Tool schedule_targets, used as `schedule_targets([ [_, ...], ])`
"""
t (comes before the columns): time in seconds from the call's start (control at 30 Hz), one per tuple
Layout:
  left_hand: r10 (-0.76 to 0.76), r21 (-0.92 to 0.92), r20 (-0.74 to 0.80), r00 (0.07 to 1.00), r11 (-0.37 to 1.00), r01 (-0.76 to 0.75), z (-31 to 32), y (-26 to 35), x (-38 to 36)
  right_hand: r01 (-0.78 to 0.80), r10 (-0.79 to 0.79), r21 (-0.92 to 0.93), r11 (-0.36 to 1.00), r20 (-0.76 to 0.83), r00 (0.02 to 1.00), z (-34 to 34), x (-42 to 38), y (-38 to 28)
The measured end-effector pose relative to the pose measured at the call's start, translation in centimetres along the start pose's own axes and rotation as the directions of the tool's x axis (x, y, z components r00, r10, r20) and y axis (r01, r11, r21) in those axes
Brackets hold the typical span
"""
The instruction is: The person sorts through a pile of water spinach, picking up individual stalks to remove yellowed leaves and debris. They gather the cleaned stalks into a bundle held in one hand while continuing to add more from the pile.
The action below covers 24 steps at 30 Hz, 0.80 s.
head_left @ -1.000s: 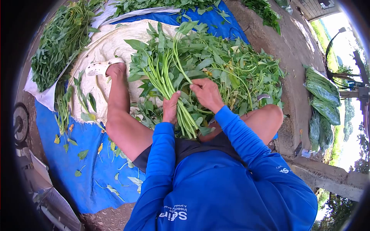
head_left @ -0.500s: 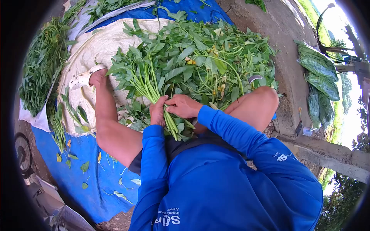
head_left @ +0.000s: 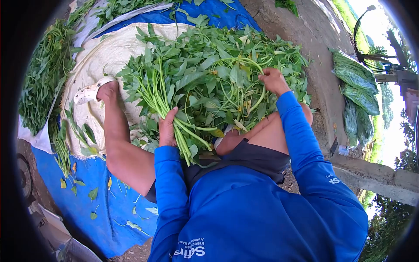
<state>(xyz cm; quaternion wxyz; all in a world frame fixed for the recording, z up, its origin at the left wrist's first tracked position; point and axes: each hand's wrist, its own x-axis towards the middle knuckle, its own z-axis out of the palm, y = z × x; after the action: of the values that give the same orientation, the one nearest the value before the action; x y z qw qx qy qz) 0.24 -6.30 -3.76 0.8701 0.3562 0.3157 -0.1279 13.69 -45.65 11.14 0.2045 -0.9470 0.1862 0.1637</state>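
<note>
The left hand [head_left: 167, 129] is clamped round the bunch's stems [head_left: 160, 105], likely keeping leaves [head_left: 142, 72] loose beyond the grip; the right hand [head_left: 275, 81] meets a stalk [head_left: 252, 62], pinch unclear.

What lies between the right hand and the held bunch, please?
The head view shows part of the leafy heap between the right hand and the bunch.

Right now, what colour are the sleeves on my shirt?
Plain bright blue; the sleeves show best in the head view.

Our right hand [head_left: 273, 82] – off the bunch [head_left: 159, 98]
We've moved it from beside our left hand [head_left: 168, 130] – out to a curved stem [head_left: 251, 61] over the pile [head_left: 209, 72].
</note>
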Motion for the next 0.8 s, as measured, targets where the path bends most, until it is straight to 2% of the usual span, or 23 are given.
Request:
schedule_targets([
  [0.07, -0.079, -0.004, -0.007, 0.997, 0.997, 0.079, -0.1, -0.4, 0.0, 0.099, -0.128, 0.402, 0.910, 0.046, 0.991, -2.6, -1.7, -1.5],
  [0.13, -0.097, -0.017, 0.000, 0.995, 0.995, 0.097, -0.1, -0.9, 0.5, 0.138, -0.189, 0.623, 0.770, 0.016, 0.982, -5.2, -4.4, -4.7],
  [0.17, -0.108, -0.029, 0.005, 0.994, 0.994, 0.108, -0.1, -1.2, 0.7, 0.157, -0.221, 0.717, 0.680, -0.004, 0.975, -6.4, -5.4, -6.0],
  [0.27, -0.117, -0.056, 0.020, 0.993, 0.991, 0.118, -0.1, -1.5, 0.8, 0.229, -0.322, 0.831, 0.508, -0.063, 0.945, -8.5, -6.3, -8.9],
  [0.3, -0.115, -0.061, 0.020, 0.993, 0.991, 0.116, -0.1, -1.5, 0.6, 0.226, -0.307, 0.865, 0.448, -0.089, 0.948, -8.7, -6.5, -10.2],
  [0.4, -0.122, -0.058, -0.034, 0.992, 0.991, 0.120, -0.7, -2.1, 0.8, 0.319, -0.344, 0.668, 0.672, -0.100, 0.934, -7.9, -5.4, -12.8],
  [0.43, -0.121, -0.039, -0.033, 0.992, 0.992, 0.119, -1.0, -2.3, 1.0, 0.409, -0.367, 0.456, 0.790, -0.181, 0.912, -7.3, -3.8, -13.2],
  [0.53, -0.074, -0.041, -0.024, 0.997, 0.997, 0.072, -1.5, -3.0, 1.5, 0.401, -0.343, 0.712, 0.576, -0.234, 0.910, -8.7, -3.4, -13.4],
  [0.67, -0.111, -0.060, 0.010, 0.994, 0.992, 0.112, -1.2, -2.7, 0.9, 0.403, -0.335, 0.768, 0.497, -0.259, 0.906, -7.6, -4.7, -14.4],
  [0.77, -0.145, -0.107, 0.014, 0.989, 0.984, 0.146, -0.7, -2.4, 0.4, 0.534, -0.385, 0.704, 0.469, -0.381, 0.840, -5.3, -6.8, -16.6],
  [0.8, -0.143, -0.137, 0.015, 0.990, 0.980, 0.143, -0.8, -2.7, 0.7, 0.536, -0.397, 0.708, 0.460, -0.376, 0.837, -3.8, -7.2, -17.2],
])
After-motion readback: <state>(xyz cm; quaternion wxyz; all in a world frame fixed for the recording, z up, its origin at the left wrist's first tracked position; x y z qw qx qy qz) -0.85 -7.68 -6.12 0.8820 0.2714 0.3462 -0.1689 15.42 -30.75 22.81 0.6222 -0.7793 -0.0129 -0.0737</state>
